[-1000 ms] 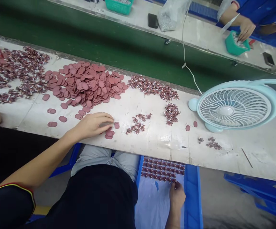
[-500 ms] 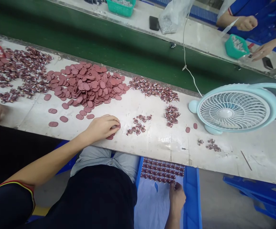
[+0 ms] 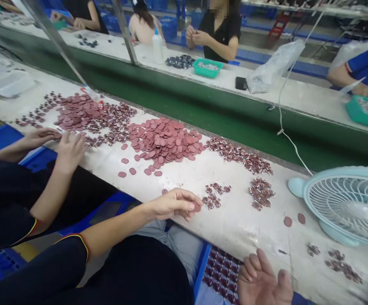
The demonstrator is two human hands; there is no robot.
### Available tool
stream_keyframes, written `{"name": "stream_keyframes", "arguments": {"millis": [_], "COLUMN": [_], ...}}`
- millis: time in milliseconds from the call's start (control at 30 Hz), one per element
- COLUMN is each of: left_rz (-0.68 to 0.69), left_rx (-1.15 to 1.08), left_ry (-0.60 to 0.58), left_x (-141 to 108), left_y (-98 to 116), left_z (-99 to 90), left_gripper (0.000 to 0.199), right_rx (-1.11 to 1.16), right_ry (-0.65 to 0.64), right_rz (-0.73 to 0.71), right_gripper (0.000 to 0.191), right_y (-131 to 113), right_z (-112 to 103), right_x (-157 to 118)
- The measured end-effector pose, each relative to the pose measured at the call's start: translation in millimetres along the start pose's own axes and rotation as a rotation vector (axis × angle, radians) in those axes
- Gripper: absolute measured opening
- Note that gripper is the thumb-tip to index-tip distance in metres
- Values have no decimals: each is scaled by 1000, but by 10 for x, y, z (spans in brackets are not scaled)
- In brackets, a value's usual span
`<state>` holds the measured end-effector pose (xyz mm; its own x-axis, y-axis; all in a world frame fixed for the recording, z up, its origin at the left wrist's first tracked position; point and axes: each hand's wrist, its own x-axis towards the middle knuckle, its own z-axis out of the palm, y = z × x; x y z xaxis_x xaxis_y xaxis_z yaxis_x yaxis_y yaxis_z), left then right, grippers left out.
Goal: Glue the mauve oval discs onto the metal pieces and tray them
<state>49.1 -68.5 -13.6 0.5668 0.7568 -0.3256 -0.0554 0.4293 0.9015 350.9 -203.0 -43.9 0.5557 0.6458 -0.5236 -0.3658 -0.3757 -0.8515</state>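
Note:
My left hand is over the white workbench, its thumb and fingers closed on a flat, reddish-brown oval disc. Just beyond its fingertips lies a small cluster of maroon pieces with shiny parts. My right hand is turned palm up near the bench's front edge, fingers loosely apart and nothing visible in it. Partly behind that hand, a blue tray holds rows of similar maroon pieces. A big heap of oval discs spreads across the bench beyond my left hand.
More maroon pieces lie to the right, near a light-blue fan and two loose discs. On the left, a co-worker's hands are at another disc pile. A green channel separates the benches; people sit opposite.
The view has swung left and up. My left hand has lifted a disc from the bench. My right hand has come up out of the tray and turned palm up.

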Motion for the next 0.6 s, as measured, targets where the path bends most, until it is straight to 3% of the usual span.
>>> {"name": "stream_keyframes", "arguments": {"millis": [67,100,233,300,467,600], "left_rz": [-49,-69,-78,-89,-121,-131], "left_rx": [-266,-386,-533,-532,-567,-592], "left_ry": [-54,-69,-57,-49,16,19], "left_x": [-69,-99,-181,-208,-241,-225], "left_y": [-47,-69,-133,-146,-161,-195], "left_z": [87,122,219,249,272,298], "left_gripper": [52,50,47,45,41,36], "right_rx": [78,51,-275,-339,-260,-58], "right_ry": [-91,-10,693,809,827,578], "right_rz": [95,139,247,274,238,138], "right_gripper": [62,62,42,36,28,45], "right_y": [-155,-220,-361,-382,-410,-424], "right_z": [321,468,861,896,745,702], "right_x": [-52,-70,-54,-5,75,19]}}
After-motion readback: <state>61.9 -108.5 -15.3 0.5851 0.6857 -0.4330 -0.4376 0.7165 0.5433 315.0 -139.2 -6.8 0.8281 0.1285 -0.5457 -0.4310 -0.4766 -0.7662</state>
